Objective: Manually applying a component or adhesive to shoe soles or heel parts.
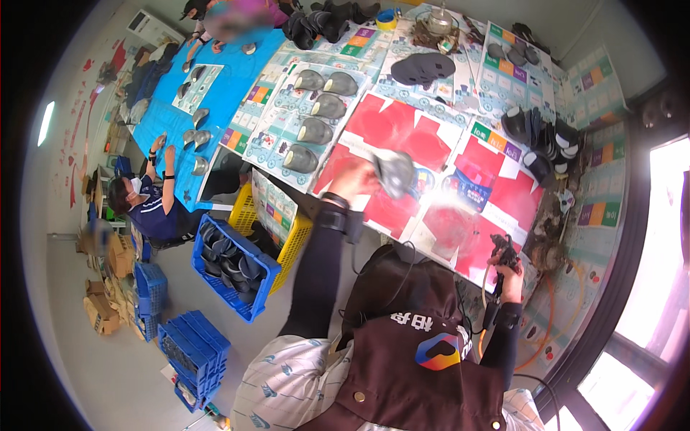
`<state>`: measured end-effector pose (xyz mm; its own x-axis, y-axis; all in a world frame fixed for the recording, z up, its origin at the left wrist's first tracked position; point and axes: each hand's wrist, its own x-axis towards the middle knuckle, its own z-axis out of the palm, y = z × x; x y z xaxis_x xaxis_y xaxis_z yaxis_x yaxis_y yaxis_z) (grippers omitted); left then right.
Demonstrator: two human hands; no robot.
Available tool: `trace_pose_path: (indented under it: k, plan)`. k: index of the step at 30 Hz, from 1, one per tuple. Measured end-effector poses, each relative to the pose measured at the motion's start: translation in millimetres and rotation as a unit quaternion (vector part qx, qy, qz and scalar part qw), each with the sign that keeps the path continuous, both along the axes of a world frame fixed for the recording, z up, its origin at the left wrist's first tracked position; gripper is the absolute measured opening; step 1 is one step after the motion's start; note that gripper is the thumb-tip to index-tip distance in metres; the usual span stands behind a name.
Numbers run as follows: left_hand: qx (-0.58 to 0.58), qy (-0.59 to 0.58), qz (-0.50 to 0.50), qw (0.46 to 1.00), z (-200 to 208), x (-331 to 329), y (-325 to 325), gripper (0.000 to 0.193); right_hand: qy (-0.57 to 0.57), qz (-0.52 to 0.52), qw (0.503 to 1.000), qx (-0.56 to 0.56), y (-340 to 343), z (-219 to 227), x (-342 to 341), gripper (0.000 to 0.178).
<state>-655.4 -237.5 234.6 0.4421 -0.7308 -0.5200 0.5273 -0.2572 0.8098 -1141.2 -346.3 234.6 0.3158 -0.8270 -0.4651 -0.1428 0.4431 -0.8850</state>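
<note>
My left hand is closed on a grey, rounded, shell-shaped piece, held over the red-and-white covered table. Motion blurs both the piece and the fingertips. At the table's near right edge, my right hand is wrapped round a dark, grime-coated spray gun with a hose trailing down from it. To the left of the red covering, several similar grey pieces with pale ends lie in rows on a printed board.
A blue crate of dark pieces and a yellow crate stand left of me. Dark shoe-like pieces crowd the table's right side. An orange hose hangs at right. A co-worker sits at the blue table.
</note>
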Motion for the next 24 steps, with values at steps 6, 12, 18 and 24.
trace_pose_path:
  k: [6,12,18,24]
  plan:
    - [-0.04,-0.109,0.264,0.957,3,232,25,0.029,0.046,-0.005,0.999,0.016,8,3,36,0.035]
    - [-0.03,-0.045,0.358,0.932,-89,394,12,0.034,0.108,-0.018,0.994,0.002,8,13,93,0.028]
    - [-0.002,0.018,0.4,0.916,-186,449,-8,0.028,0.155,-0.009,0.988,0.022,7,33,131,0.032]
    - [0.008,0.056,0.382,0.922,-216,457,2,0.035,0.147,0.01,0.989,0.011,4,37,143,0.037]
